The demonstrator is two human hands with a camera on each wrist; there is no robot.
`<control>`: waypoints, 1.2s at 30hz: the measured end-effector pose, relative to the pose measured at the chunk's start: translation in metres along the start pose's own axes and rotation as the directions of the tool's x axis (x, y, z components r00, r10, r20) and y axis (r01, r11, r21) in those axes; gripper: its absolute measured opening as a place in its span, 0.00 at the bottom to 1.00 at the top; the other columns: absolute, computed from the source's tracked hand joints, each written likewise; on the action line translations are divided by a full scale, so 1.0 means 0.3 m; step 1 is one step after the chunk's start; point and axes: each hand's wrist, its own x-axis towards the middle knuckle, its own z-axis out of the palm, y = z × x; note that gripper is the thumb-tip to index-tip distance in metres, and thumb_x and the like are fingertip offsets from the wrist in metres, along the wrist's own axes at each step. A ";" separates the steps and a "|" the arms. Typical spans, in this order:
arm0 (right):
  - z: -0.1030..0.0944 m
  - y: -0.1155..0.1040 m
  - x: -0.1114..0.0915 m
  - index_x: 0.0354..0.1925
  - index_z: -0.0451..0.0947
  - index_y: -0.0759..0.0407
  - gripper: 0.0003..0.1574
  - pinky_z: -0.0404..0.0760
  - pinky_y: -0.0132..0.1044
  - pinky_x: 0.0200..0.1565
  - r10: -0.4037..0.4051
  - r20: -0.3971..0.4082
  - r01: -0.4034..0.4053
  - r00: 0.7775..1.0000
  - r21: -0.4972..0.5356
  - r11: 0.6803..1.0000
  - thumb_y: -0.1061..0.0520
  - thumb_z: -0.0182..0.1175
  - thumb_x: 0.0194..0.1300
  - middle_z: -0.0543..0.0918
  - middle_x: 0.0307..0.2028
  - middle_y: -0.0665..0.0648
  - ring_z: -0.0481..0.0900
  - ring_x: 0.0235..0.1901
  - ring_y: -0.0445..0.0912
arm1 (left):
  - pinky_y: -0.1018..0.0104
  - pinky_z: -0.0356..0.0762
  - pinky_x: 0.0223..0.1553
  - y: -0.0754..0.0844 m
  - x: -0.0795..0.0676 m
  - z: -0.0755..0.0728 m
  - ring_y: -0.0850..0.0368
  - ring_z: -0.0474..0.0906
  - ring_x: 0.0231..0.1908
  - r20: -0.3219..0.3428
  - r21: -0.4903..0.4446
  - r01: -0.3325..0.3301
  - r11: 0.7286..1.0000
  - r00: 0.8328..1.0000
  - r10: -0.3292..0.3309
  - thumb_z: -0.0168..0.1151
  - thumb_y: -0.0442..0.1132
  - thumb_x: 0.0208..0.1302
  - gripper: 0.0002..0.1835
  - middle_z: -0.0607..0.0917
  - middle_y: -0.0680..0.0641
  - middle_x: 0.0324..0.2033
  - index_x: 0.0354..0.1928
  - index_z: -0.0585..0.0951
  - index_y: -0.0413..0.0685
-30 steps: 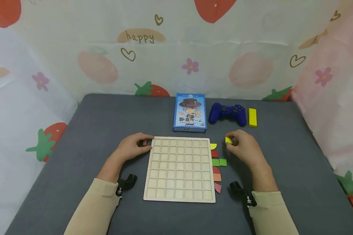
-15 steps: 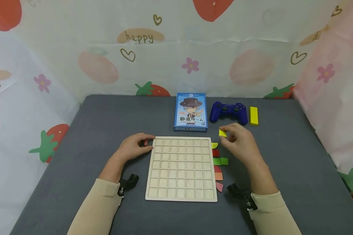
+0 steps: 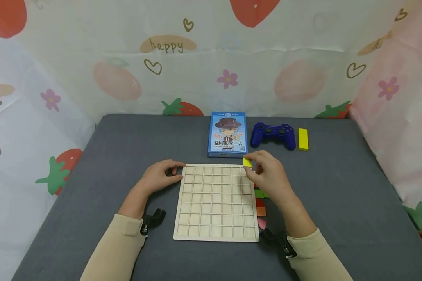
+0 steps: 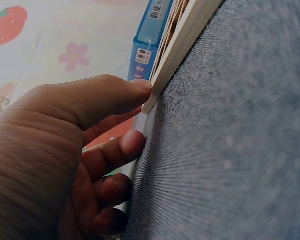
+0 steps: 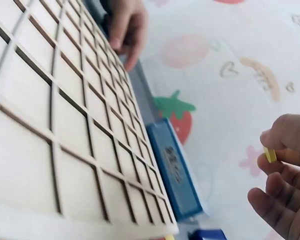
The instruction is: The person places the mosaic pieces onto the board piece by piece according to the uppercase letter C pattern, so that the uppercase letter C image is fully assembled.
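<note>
A pale wooden grid board (image 3: 216,239) lies flat on the dark cloth, its square cells bare. My left hand (image 3: 160,174) holds the board at its far left corner; in the left wrist view the thumb (image 4: 140,85) meets the board's edge and the lower fingers curl beside it. Between the thumb and forefinger of my right hand (image 3: 270,175) is a small yellow block (image 3: 247,162), held above the board's far right corner. In the right wrist view this yellow block (image 5: 270,155) shows edge-on, its other faces covered by the fingers.
Green (image 3: 259,193), orange (image 3: 261,211) and pink pieces (image 3: 261,223) line the board's right side, with red ones among them. Behind the board stand a blue card-game box (image 3: 227,134), a blue game controller (image 3: 273,135) and a yellow bar (image 3: 303,139). Printed cloth walls surround the table.
My right hand has carried the yellow block leftward, from right of the board to over its far right corner, covering the yellow piece beside the board. The left hand stays in place.
</note>
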 end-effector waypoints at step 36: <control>0.251 0.038 -0.014 0.48 0.89 0.54 0.14 0.73 0.41 0.33 0.206 0.168 -0.201 0.964 -0.050 0.978 0.56 0.72 0.63 0.78 0.41 0.49 0.72 0.29 0.43 | 0.58 0.63 0.34 0.001 0.000 0.002 0.58 0.67 0.28 -0.011 0.001 0.001 1.000 1.000 -0.001 0.72 0.44 0.66 0.20 0.75 0.56 0.31 0.60 0.85 0.53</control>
